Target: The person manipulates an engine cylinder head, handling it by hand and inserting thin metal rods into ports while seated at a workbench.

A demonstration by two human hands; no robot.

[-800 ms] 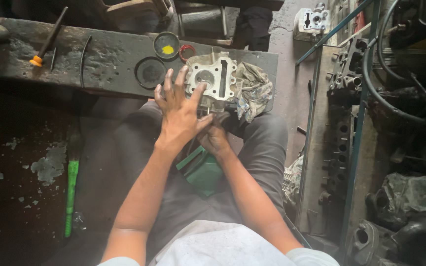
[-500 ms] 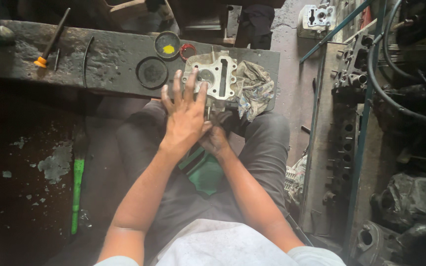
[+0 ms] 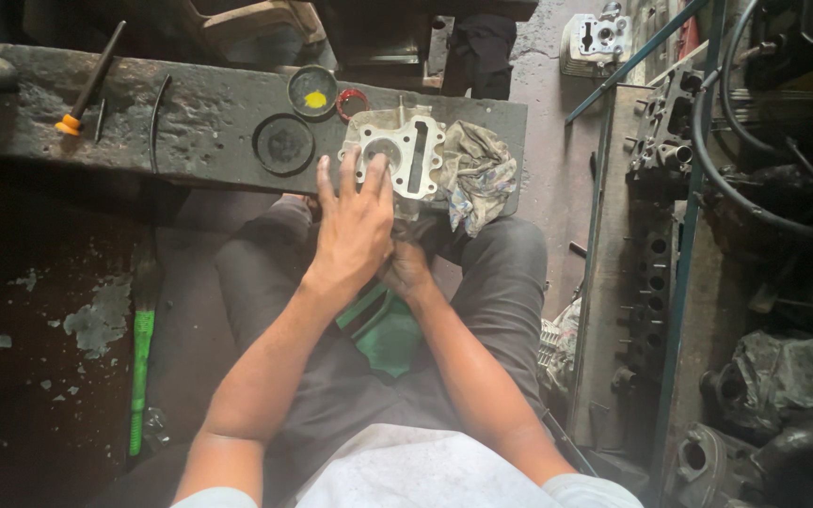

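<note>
Right now my left hand (image 3: 355, 226) lies flat and spread, fingers reaching onto the near edge of the cylinder head (image 3: 395, 155) — grey metal, resting on the dark bench (image 3: 199, 122) just above my knees. My right hand (image 3: 406, 268) sits tucked under the left; I cannot tell whether it grips anything. A crumpled rag (image 3: 475, 174) touches the head's right side. Left of it — a round lid (image 3: 283, 144) and a small tin (image 3: 313, 91) with yellow paste.
</note>
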